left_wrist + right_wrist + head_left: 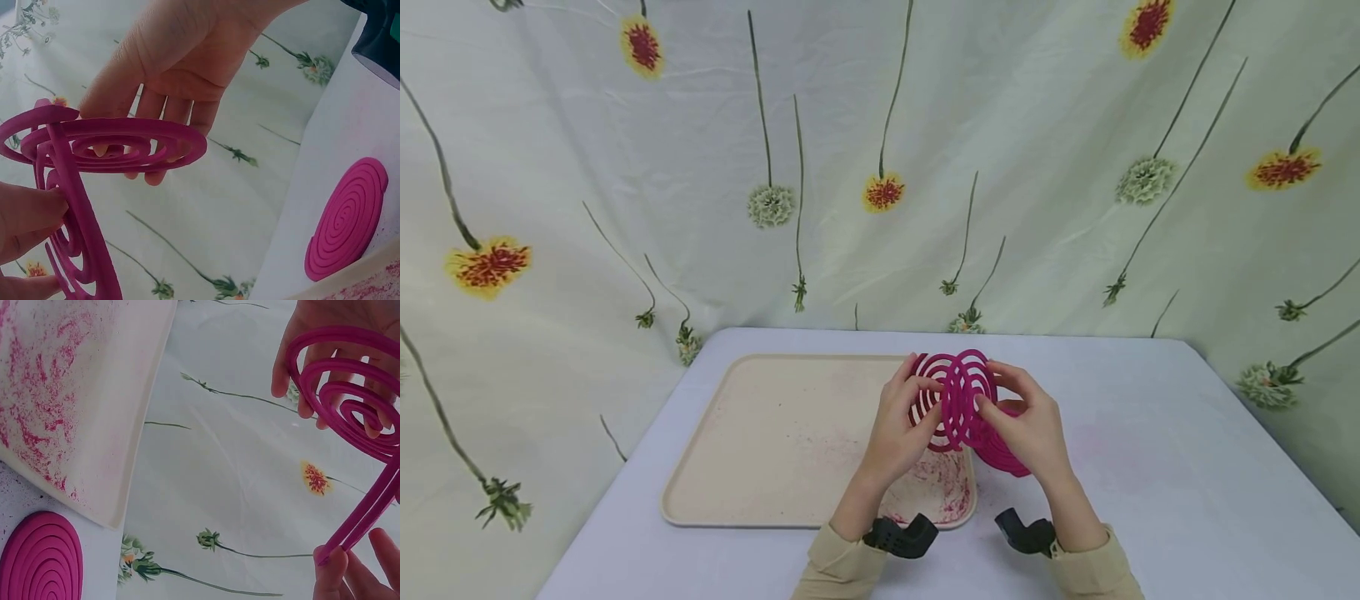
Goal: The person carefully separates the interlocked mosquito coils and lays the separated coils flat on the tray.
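Two magenta spiral mosquito coils are held above the tray's right side, set at an angle and crossing each other. My left hand (897,421) pinches the left mosquito coil (942,448), its fingers on the rings. With thumb and fingers, my right hand (1030,421) grips the right mosquito coil (973,354). From the left wrist, one coil (156,128) looks nearly flat and the other coil (84,206) hangs edge-on, meeting at one side. Whether they are still linked there I cannot tell. Another magenta coil (42,556) lies flat on the table beside the tray.
A beige tray (760,442) spreads under and left of the hands, with magenta crumbs in its near right corner. The white table (1172,467) extends to the right. Behind it hangs a flower-print cloth (1037,167). Each wrist wears a black camera (901,536).
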The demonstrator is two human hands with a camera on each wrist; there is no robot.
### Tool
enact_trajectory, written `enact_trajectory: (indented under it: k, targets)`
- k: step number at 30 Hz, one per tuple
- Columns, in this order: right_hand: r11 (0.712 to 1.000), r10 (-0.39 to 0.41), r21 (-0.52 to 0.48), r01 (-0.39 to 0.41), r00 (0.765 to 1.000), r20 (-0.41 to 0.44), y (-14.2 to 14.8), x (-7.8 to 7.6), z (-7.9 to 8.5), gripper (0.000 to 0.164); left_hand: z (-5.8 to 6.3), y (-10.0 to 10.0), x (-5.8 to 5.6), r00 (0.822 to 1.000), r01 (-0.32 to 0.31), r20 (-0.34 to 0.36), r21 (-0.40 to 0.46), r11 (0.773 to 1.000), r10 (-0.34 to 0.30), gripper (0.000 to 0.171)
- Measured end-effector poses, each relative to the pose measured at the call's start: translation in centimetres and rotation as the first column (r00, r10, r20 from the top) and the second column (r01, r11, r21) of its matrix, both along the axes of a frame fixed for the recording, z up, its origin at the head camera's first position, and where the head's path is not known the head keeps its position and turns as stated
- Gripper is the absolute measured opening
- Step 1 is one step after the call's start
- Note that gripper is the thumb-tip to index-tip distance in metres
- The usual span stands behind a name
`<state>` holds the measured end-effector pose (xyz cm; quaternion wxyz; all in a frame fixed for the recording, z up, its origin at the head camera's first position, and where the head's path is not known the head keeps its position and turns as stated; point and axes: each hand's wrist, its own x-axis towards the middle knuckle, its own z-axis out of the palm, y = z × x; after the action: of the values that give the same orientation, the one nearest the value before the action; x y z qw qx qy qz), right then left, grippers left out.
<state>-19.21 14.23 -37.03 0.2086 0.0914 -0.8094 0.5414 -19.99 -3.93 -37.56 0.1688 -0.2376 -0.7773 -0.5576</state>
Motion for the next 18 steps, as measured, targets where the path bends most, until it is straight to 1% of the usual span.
enact_trajectory:
  k: [5, 6, 7, 9, 11, 12, 13, 14, 15, 18]
  targets:
    - [1.000, -0.008, 0.005, 0.009, 0.998, -0.056, 0.2, -0.1, -0.2, 0.050, 0.0, -0.1, -0.1, 1.000, 0.003, 0.013, 0.010, 1.000, -0.003, 0.018]
    - [1.000, 0.002, -0.007, -0.002, 0.997, -0.083, 0.4, -0.4, -0.6, 0.049, 0.0, -0.2, -0.2, 1.000, 0.001, 0.011, 0.013, 1.000, -0.001, 0.019]
    - [1.000, -0.001, -0.006, 0.001, 0.996, -0.090, 0.5, -0.4, -0.6, 0.049, 0.0, -0.3, -0.2, 1.000, -0.005, 0.012, 0.019, 1.000, 0.005, 0.022]
    - [1.000, -0.010, -0.006, 0.009, 0.995, -0.097, 0.6, -0.4, -0.6, 0.049, 0.0, -0.5, -0.3, 1.000, -0.003, 0.013, 0.057, 0.998, 0.002, 0.027]
    - [1.000, -0.019, -0.004, 0.019, 0.994, -0.104, 0.7, -0.4, -0.6, 0.049, 0.0, -0.9, -0.5, 0.999, 0.013, 0.028, 0.130, 0.991, -0.017, 0.034]
    - [1.000, -0.024, -0.005, 0.024, 0.994, -0.111, 0.8, -0.4, -0.6, 0.048, 0.1, -1.1, -0.6, 0.998, 0.026, 0.048, 0.186, 0.982, -0.036, 0.036]
    - [0.999, -0.041, 0.004, 0.042, 0.994, -0.101, 0.7, -0.1, -0.2, 0.049, 0.1, -1.3, -0.7, 0.995, 0.043, 0.072, 0.248, 0.968, -0.063, 0.039]
    - [0.999, -0.032, -0.017, 0.030, 0.991, -0.128, 0.9, -0.4, -0.5, 0.048, 0.1, -1.5, -0.8, 0.991, 0.060, 0.093, 0.312, 0.948, -0.093, 0.040]
    - [0.999, -0.037, -0.015, 0.036, 0.990, -0.134, 0.9, -0.4, -0.5, 0.048, 0.2, -1.7, -0.9, 0.986, 0.066, 0.121, 0.372, 0.926, -0.119, 0.040]
    - [0.999, -0.052, -0.017, 0.050, 0.989, -0.137, 1.2, -0.5, -0.4, 0.049, 0.3, -2.3, -1.0, 0.964, 0.039, 0.207, 0.505, 0.862, -0.165, 0.038]
